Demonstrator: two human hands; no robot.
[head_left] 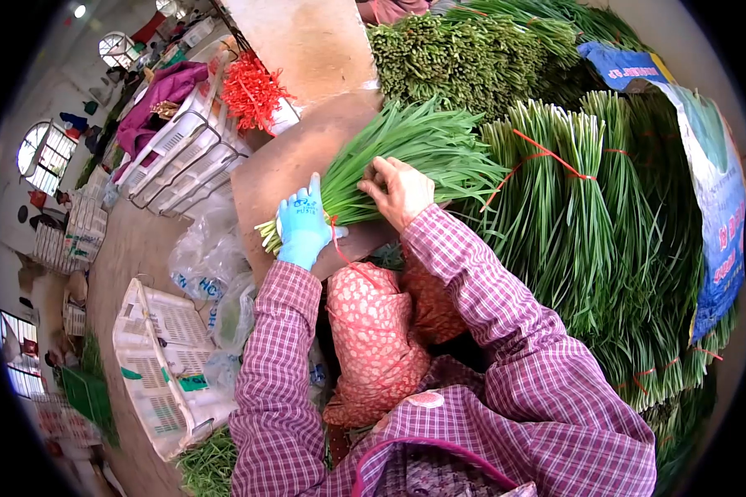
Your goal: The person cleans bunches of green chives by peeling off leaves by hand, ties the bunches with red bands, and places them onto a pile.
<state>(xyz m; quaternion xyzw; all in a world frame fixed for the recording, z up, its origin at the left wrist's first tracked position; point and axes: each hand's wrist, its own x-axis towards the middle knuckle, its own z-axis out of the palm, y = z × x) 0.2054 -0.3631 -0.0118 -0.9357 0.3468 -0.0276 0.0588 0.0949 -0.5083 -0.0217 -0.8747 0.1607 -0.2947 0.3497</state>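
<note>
A bunch of green chives [398,153] lies across a brown board [282,157], cut stems at the left and leaves fanning right. My left hand [301,224], in a light blue glove, is closed round the bunch near its stem end. A red tie [337,228] shows beside the glove and hangs down over my knee. My bare right hand [396,189] is over the leaves with thumb and fingers curled together in a pinch. What is between those fingertips is too small to make out.
Tied chive bundles [572,199] are stacked at the right beside a blue-and-white sack [713,190]. More chives [472,62] are piled behind. Red ties [253,91] hang at the board's back left. White crates [162,356], a clear plastic bag [211,257] and loose leaves [211,464] lie left.
</note>
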